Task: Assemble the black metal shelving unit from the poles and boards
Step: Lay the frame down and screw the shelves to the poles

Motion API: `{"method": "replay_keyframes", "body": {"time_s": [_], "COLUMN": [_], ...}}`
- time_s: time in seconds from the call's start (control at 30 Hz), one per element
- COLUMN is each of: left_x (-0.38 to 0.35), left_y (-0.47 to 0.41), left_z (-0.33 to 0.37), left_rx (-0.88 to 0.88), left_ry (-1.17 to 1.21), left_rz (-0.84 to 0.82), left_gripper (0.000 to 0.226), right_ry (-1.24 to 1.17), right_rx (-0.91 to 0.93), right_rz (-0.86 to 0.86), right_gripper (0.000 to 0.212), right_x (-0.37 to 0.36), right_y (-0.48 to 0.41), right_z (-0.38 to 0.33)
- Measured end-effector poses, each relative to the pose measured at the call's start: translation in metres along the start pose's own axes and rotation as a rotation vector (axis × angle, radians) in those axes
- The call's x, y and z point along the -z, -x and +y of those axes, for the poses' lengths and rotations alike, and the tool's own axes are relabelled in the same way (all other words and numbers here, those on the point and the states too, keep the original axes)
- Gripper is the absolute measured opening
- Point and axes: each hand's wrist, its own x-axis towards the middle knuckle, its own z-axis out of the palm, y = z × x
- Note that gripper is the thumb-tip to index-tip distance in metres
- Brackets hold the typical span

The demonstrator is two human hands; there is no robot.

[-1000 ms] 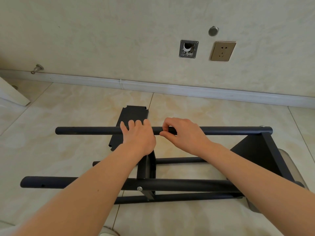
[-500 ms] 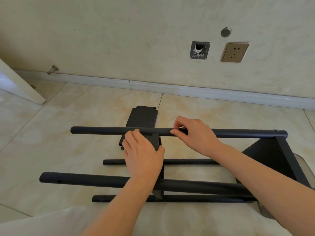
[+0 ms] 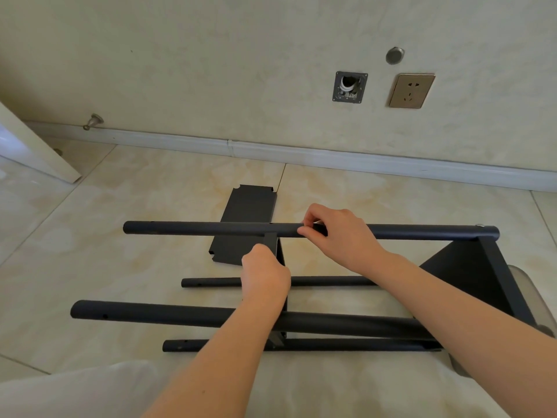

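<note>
There lay the shelving unit (image 3: 500,276) on its side on the glossy cream floor tiles (image 3: 90,224), all matte black metal. 4 round tubes ran left to right: the top pole (image 3: 196,228), the fat near pole (image 3: 156,314), the back pole (image 3: 217,282) down by the floor and the lowest pole (image 3: 346,345), each with small drilled holes near its open left end. At the right end a flat end board (image 3: 458,273) joined them, with a small silver screw head (image 3: 479,225) showing on the top pole above it.

The right hand (image 3: 340,236) was clenched over the top pole, thumb and forefinger pinched together on the tube; what they pinched, if anything, was too small to tell. The left hand (image 3: 265,276) gripped the upper edge of the middle board (image 3: 272,241), a thin sheet standing on edge between the poles, its top corner touching the underside of the top pole.

Behind the frame a loose board (image 3: 245,212) lay flat on the tiles, rectangular with notched corners.

On the mottled plaster wall, 1 square recessed box (image 3: 349,86) sat open, a white tube stub inside it. Beside it hung a bronze socket plate (image 3: 411,90), with a round metal cap (image 3: 394,55) above. A metal doorstop (image 3: 94,120) stuck out above the pale skirting (image 3: 331,159), near a cream door edge (image 3: 33,146). Soft pale fabric (image 3: 75,393) filled the lower left corner
</note>
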Motion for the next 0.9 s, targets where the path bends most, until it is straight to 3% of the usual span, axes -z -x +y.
{"method": "replay_keyframes", "body": {"time_s": [0.4,0.53,0.67,0.8,0.9], "left_x": [-0.001,0.006,0.031,0.058,0.075], "left_y": [0.003,-0.003,-0.002,0.005,0.009], "left_z": [-0.001,0.000,-0.009,-0.026,-0.034], "left_rx": [-0.018,-0.018,-0.126,-0.309,-0.353], "left_ry": [-0.055,-0.017,-0.164,-0.326,-0.266], "left_rz": [0.033,-0.059,-0.335,-0.543,-0.710], "left_gripper": [0.019,0.012,0.064,0.069,0.094], "right_ry": [0.006,-0.018,-0.098,-0.139,-0.149], "right_rx": [0.033,0.026,-0.006,-0.020,-0.021], "right_rz": [-0.014,-0.057,-0.100,-0.102,-0.109], "right_gripper": [0.019,0.019,0.019,0.021,0.017], "right_x": [0.005,0.005,0.008,0.012,0.012], "right_y": [0.004,0.004,0.003,0.001,0.000], "right_z": [-0.005,-0.003,0.003,0.003,0.004]}}
